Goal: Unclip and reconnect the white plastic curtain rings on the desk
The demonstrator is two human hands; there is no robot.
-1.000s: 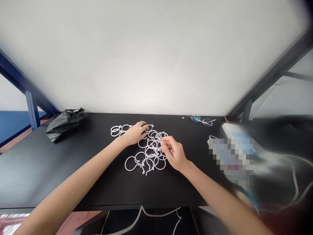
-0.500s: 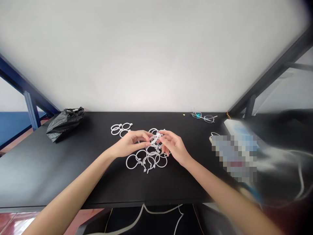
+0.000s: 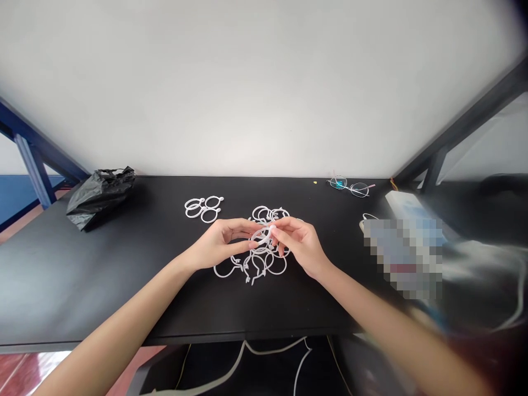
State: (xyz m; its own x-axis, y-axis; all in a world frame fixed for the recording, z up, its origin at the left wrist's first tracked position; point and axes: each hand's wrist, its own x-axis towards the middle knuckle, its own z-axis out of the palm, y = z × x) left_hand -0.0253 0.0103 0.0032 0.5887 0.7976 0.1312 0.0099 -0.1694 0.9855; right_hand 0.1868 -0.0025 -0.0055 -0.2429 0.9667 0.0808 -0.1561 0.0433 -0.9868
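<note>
Between my two hands is a white plastic ring (image 3: 261, 237) with a small clasp, held above a loose pile. My left hand (image 3: 225, 242) pinches the ring's left side between thumb and fingers. With thumb and forefinger, my right hand (image 3: 297, 242) grips it at the clasp on the right. Under and around my hands lie several more white rings (image 3: 275, 264), many with their ends apart. Part of that pile is hidden behind my fingers. Off to the upper left, a small group of closed white rings (image 3: 210, 215) rests on the black table (image 3: 165, 308).
A crumpled black plastic bag (image 3: 101, 197) lies at the back left. Eyeglasses (image 3: 350, 187) rest near the wall at the back right. On the right are a white box (image 3: 402, 203) and a pixelated item (image 3: 383, 247). A pale cable (image 3: 235, 366) hangs below the table edge.
The held ring now shows as a rounder loop, with my right hand at its clasp. Both hands stay close together above the pile. The camera view has shifted slightly.
</note>
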